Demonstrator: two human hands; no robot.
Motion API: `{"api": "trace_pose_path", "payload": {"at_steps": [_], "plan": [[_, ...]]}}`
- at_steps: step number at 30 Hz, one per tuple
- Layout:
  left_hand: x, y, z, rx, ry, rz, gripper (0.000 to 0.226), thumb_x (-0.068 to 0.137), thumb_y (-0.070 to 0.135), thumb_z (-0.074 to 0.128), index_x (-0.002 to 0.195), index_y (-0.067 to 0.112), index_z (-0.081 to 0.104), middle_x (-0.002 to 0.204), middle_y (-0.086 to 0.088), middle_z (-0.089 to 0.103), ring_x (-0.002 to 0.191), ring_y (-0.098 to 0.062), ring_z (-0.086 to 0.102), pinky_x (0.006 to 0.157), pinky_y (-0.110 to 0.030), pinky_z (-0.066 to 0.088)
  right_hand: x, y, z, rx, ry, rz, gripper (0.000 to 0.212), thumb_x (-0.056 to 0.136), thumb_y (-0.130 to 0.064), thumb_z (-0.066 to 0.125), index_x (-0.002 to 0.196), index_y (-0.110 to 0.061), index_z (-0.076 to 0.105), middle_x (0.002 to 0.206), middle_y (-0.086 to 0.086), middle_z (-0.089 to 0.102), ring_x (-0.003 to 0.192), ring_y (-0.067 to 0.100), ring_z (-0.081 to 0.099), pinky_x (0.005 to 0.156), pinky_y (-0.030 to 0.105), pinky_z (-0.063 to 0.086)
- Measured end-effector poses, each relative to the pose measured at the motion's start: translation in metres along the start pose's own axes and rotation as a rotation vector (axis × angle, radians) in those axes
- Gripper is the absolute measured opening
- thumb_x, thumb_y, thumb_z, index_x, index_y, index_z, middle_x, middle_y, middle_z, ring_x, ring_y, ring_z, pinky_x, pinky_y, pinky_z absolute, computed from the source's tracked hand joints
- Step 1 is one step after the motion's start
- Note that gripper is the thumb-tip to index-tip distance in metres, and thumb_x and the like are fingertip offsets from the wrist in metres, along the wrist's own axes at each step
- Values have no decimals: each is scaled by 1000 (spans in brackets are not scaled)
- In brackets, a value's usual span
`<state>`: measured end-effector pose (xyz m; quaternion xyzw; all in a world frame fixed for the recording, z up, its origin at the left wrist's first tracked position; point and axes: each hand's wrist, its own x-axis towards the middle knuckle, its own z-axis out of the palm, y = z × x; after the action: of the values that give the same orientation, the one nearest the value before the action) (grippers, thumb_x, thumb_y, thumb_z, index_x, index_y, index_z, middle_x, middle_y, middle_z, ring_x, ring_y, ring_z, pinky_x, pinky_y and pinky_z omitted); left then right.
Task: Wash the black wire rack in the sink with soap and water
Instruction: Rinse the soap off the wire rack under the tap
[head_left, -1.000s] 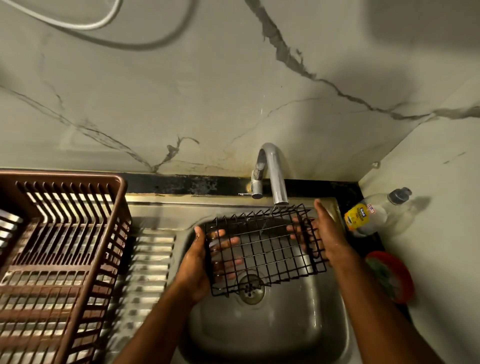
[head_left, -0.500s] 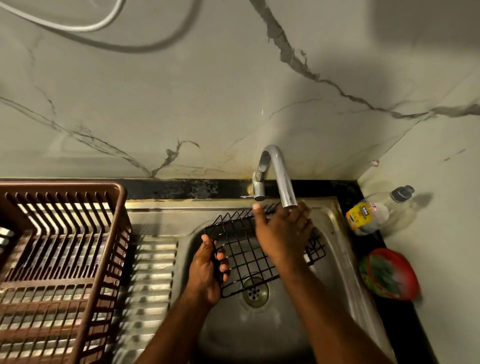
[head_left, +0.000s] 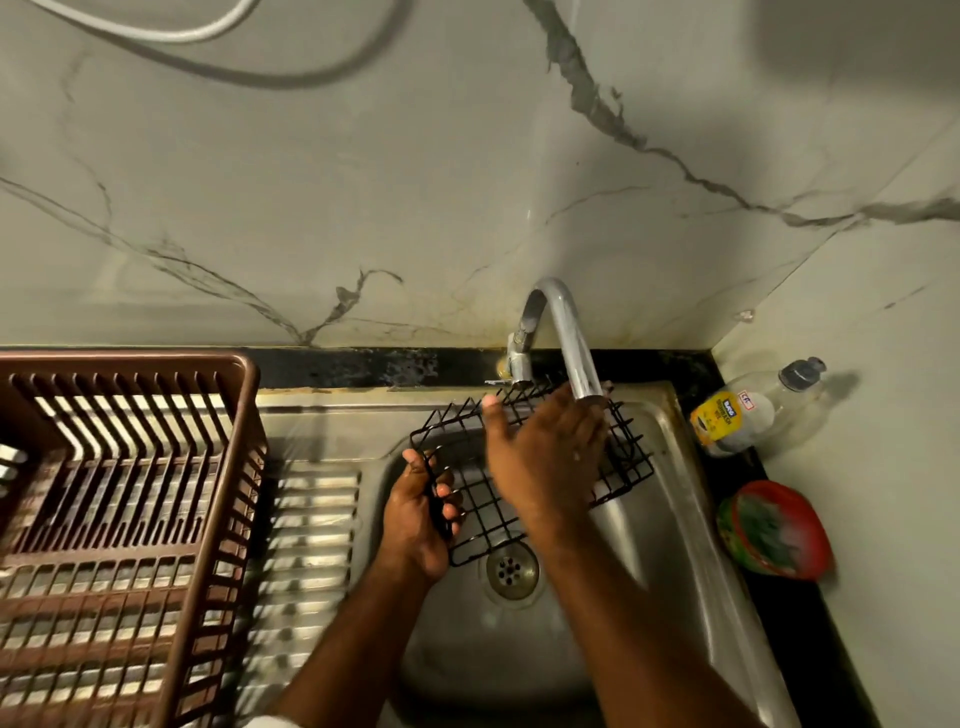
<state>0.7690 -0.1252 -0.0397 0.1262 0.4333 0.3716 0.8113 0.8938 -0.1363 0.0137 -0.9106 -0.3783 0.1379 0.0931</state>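
The black wire rack (head_left: 480, 499) is tilted over the steel sink (head_left: 670, 525), under the chrome tap (head_left: 569, 338). My left hand (head_left: 418, 519) grips the rack's left edge, fingers curled round the wires. My right hand (head_left: 545, 447) lies flat on the rack's upper face with straight fingers, just below the spout, and hides the rack's middle. I cannot tell if water runs. The drain (head_left: 509, 569) shows below the rack.
A brown plastic dish drainer (head_left: 124, 499) stands on the left over the ribbed draining board (head_left: 306, 545). A clear soap bottle (head_left: 753, 410) lies on the black counter at right, with a red dish holding a green scrubber (head_left: 774, 530) in front of it.
My right hand left the rack's right edge and moved onto its upper face under the spout. My left hand closed round the left edge, and the rack tilted.
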Motion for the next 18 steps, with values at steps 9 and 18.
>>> {"api": "trace_pose_path", "payload": {"at_steps": [9, 18], "plan": [[-9, -7, -17, -33, -3, 15, 37, 105, 50, 36, 79, 26, 49, 54, 9, 43, 36, -7, 38, 34, -14, 27, 36, 45, -7, 25, 8, 264, 113, 87, -83, 15, 156, 3, -3, 165, 26, -4, 154, 38, -3, 125, 49, 2], [1, 3, -13, -103, 33, 13, 38, 107, 50, 37, 80, 27, 51, 55, 10, 42, 38, -6, 37, 35, -16, 30, 32, -1, 0, -94, -81, -29, 114, 84, -86, 5, 156, 3, 4, 163, 31, 2, 153, 43, -8, 123, 57, 1]]}}
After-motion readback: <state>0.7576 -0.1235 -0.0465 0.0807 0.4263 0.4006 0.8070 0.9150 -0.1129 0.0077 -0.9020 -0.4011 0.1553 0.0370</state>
